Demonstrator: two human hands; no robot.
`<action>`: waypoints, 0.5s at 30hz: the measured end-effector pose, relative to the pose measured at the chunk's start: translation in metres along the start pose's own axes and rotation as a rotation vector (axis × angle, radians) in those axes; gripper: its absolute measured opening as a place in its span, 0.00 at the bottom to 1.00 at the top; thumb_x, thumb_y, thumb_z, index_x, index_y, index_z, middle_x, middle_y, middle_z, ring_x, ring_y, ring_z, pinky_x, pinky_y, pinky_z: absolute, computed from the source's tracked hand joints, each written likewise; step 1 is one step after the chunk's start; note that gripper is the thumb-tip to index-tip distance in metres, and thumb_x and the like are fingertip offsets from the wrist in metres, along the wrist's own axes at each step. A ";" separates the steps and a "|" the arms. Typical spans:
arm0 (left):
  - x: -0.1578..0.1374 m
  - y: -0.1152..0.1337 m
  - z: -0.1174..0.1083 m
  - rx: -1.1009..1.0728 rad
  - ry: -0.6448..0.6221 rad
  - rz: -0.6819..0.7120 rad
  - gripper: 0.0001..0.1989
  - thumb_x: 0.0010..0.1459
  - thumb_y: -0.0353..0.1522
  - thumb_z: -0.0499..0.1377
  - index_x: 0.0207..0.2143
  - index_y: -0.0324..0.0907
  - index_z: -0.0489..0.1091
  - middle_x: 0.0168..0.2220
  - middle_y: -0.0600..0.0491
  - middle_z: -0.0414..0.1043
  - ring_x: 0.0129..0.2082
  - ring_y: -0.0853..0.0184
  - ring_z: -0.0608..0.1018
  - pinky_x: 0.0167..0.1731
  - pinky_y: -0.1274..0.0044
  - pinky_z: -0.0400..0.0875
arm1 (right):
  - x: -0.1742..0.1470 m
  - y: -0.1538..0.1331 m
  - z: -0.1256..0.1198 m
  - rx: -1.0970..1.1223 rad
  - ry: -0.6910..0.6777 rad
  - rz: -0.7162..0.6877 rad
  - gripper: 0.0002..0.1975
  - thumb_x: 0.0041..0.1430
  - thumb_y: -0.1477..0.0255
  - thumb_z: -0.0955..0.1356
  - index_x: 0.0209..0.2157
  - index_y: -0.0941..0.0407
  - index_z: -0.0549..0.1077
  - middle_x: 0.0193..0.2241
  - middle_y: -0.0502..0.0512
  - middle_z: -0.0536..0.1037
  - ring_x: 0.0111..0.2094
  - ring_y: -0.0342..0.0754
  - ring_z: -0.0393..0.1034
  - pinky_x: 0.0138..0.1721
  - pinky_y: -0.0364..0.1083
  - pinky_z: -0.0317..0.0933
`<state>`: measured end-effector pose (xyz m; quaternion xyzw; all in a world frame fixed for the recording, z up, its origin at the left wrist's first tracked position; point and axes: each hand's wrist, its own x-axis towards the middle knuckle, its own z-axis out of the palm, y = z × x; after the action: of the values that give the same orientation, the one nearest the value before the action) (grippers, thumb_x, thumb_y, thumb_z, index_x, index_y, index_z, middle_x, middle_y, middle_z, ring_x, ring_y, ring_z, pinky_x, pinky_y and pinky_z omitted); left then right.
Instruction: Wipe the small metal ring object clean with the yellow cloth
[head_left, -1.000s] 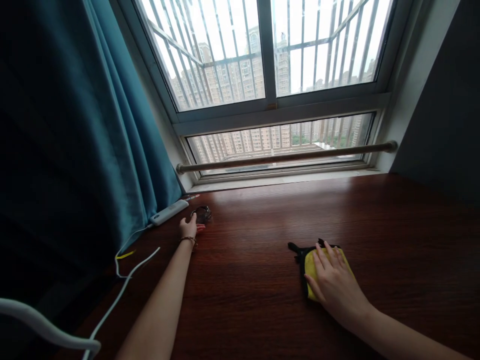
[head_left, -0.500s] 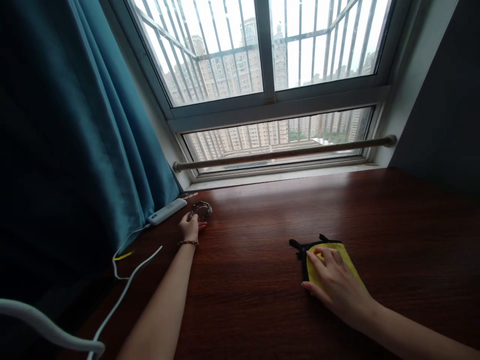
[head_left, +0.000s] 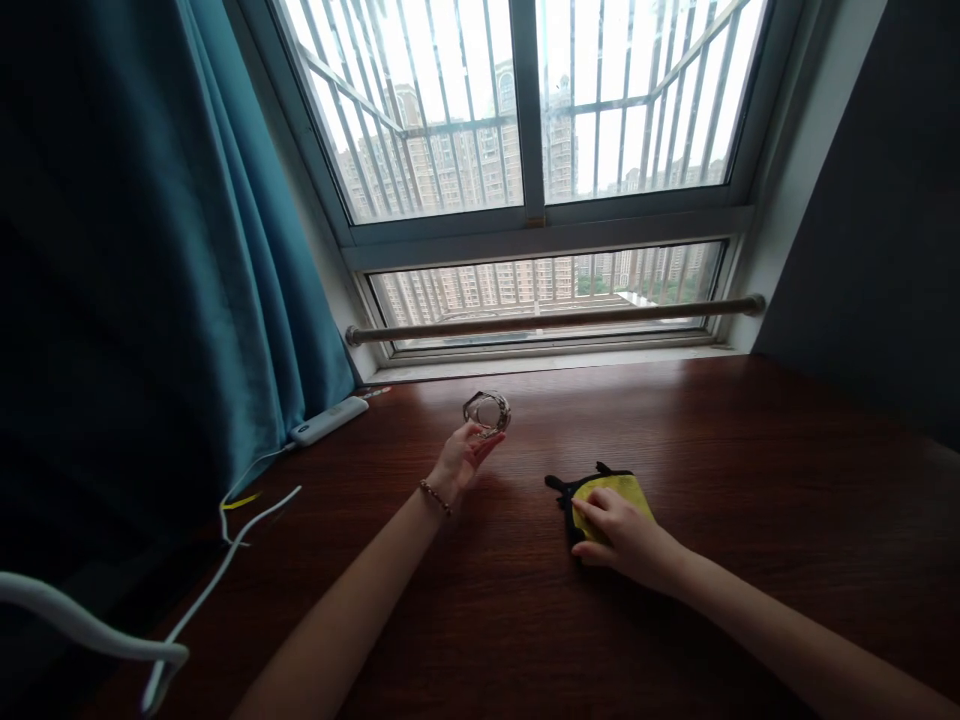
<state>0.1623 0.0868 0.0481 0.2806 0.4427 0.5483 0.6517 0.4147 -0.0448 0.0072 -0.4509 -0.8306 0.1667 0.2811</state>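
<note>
My left hand [head_left: 463, 455] holds a small clear glass [head_left: 487, 412] up above the dark wooden sill [head_left: 750, 480], fingertips around its lower side. A beaded bracelet is on that wrist. My right hand [head_left: 619, 530] lies palm down on a yellow cloth with a black edge [head_left: 609, 487], flat on the wood to the right of the glass.
A teal curtain [head_left: 150, 250] hangs at the left. A white power strip [head_left: 328, 421] lies by its foot, and white cables [head_left: 225, 560] trail toward the near left. A rail [head_left: 555, 320] runs along the barred window [head_left: 525, 110] behind. A dark wall [head_left: 877, 220] closes the right.
My left hand has picked up the glass from beside the power strip and carried it right and up. My right hand has slid the cloth a little to the left.
</note>
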 end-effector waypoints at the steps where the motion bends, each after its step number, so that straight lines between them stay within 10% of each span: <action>1: -0.005 -0.007 0.008 -0.014 -0.018 -0.019 0.11 0.60 0.34 0.55 0.40 0.33 0.68 0.35 0.50 0.72 0.32 0.71 0.76 0.32 0.76 0.74 | 0.007 0.006 0.002 0.013 0.020 0.007 0.15 0.56 0.71 0.70 0.44 0.63 0.75 0.36 0.62 0.71 0.37 0.54 0.67 0.41 0.49 0.62; 9: -0.015 -0.056 0.037 -0.074 -0.067 -0.067 0.11 0.62 0.34 0.53 0.41 0.34 0.67 0.32 0.52 0.71 0.27 0.74 0.74 0.25 0.81 0.72 | 0.072 0.044 0.019 0.100 0.167 0.138 0.14 0.64 0.67 0.62 0.30 0.61 0.73 0.23 0.53 0.72 0.25 0.46 0.67 0.27 0.43 0.58; 15: -0.012 -0.062 0.032 -0.057 -0.088 -0.042 0.10 0.61 0.34 0.54 0.38 0.34 0.67 0.28 0.54 0.71 0.24 0.75 0.74 0.23 0.81 0.71 | 0.064 0.032 0.010 0.067 0.162 0.039 0.20 0.60 0.56 0.64 0.25 0.58 0.66 0.24 0.53 0.68 0.26 0.48 0.62 0.28 0.44 0.52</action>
<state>0.2192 0.0642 0.0131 0.2763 0.4035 0.5342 0.6895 0.4014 0.0262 0.0028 -0.4691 -0.7902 0.1628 0.3592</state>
